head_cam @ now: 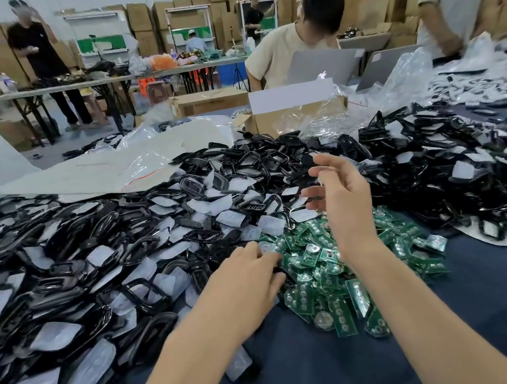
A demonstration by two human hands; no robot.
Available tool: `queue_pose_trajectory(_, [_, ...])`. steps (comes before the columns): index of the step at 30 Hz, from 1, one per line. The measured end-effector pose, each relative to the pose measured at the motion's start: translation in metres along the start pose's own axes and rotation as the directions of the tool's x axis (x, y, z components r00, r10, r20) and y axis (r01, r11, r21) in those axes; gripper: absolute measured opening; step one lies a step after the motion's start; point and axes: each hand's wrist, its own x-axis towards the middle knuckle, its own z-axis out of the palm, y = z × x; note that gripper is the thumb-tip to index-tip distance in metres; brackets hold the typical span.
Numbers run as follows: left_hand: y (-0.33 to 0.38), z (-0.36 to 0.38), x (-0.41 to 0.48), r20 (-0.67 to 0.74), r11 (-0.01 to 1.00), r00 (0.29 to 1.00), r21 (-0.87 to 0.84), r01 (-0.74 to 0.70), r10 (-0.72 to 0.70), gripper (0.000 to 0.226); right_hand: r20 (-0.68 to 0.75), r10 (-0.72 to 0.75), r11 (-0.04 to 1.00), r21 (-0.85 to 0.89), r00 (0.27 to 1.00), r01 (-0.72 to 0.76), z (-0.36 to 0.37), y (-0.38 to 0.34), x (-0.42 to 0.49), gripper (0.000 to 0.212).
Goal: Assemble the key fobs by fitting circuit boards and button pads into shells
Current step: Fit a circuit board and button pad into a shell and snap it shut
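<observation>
Shells: glossy black plastic key-fob shells [142, 251] heaped across the left and centre of the table; second heap [439, 170] to the right.
Button pads: translucent white rubber button pads [54, 335] scattered through the shell heap, many lying on top.
Circuit boards: small green circuit boards [328, 282] with round silver contacts, piled on the dark blue table [476, 306] just in front of me, between my forearms.
Left hand: my left hand [245, 278] is palm-down where the shell heap meets the boards. Fingers bent over the parts, a black piece showing beneath them; I cannot tell whether they grip it.
Right hand: my right hand [344, 201] is raised above the boards. Fingers loose and apart, holding nothing I can see.
Under left forearm: single black shell with a translucent pad on it [241, 363], lying on the table.
Beyond the heaps: open brown cardboard box [296, 116]; clear plastic bags [143, 170]; person in a beige shirt [280, 53] across from me.
</observation>
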Motion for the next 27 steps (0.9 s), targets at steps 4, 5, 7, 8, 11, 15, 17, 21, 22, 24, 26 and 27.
queue_pose_trajectory(4, [-0.004, -0.001, 0.008, -0.065, 1.000, 0.998, -0.010, -0.023, 0.022, 0.039, -0.022, 0.015, 1.000, -0.012, 1.000, -0.015, -0.002, 0.005, 0.008, 0.026])
queue_pose_trajectory(5, [-0.007, -0.003, 0.011, -0.083, 1.000, 0.996, -0.023, -0.016, 0.014, 0.039, -0.029, 0.020, 1.000, -0.014, 0.999, -0.020, -0.001, 0.006, 0.009, 0.026])
queue_pose_trajectory(7, [-0.013, -0.007, 0.017, -0.084, 0.999, 0.996, -0.046, -0.011, 0.007, 0.039, -0.038, 0.033, 0.999, -0.019, 0.999, -0.034, 0.005, 0.009, 0.012, 0.027])
queue_pose_trajectory(8, [-0.015, -0.009, 0.021, -0.067, 0.998, 0.998, -0.055, -0.011, 0.008, 0.039, -0.039, 0.039, 0.999, -0.025, 0.998, -0.040, 0.008, 0.011, 0.012, 0.027])
queue_pose_trajectory(11, [-0.020, -0.011, 0.036, -0.037, 0.998, 0.999, -0.069, -0.006, 0.003, 0.035, -0.030, 0.047, 0.998, -0.045, 0.998, -0.049, 0.018, 0.018, 0.009, 0.026])
queue_pose_trajectory(15, [-0.024, -0.016, 0.063, -0.095, 0.994, 0.995, -0.109, 0.028, -0.039, 0.031, -0.090, 0.098, 0.995, -0.007, 0.991, -0.099, 0.022, 0.025, 0.015, 0.027])
queue_pose_trajectory(17, [-0.028, -0.021, 0.078, -0.129, 0.993, 0.990, -0.111, 0.047, -0.061, 0.031, -0.164, 0.127, 0.992, 0.031, 0.978, -0.124, 0.024, 0.028, 0.021, 0.026])
queue_pose_trajectory(21, [-0.038, -0.035, 0.102, -0.140, 0.986, 0.985, -0.141, 0.083, -0.103, 0.030, -0.237, 0.143, 0.989, 0.060, 0.961, -0.132, 0.033, 0.030, 0.033, 0.026])
queue_pose_trajectory(22, [-0.039, -0.038, 0.106, -0.146, 0.988, 0.984, -0.133, 0.081, -0.100, 0.030, -0.251, 0.149, 0.988, 0.067, 0.957, -0.136, 0.035, 0.030, 0.037, 0.026])
queue_pose_trajectory(24, [-0.043, -0.042, 0.117, -0.146, 0.991, 0.985, -0.107, 0.078, -0.094, 0.030, -0.275, 0.162, 0.986, 0.088, 0.948, -0.143, 0.037, 0.028, 0.044, 0.027])
queue_pose_trajectory(26, [-0.048, -0.043, 0.125, -0.128, 0.991, 0.987, -0.103, 0.080, -0.093, 0.029, -0.285, 0.164, 0.984, 0.109, 0.944, -0.138, 0.039, 0.028, 0.048, 0.027])
queue_pose_trajectory(27, [-0.049, -0.042, 0.129, -0.118, 0.992, 0.989, -0.099, 0.077, -0.089, 0.029, -0.291, 0.164, 0.984, 0.115, 0.943, -0.135, 0.040, 0.029, 0.048, 0.027])
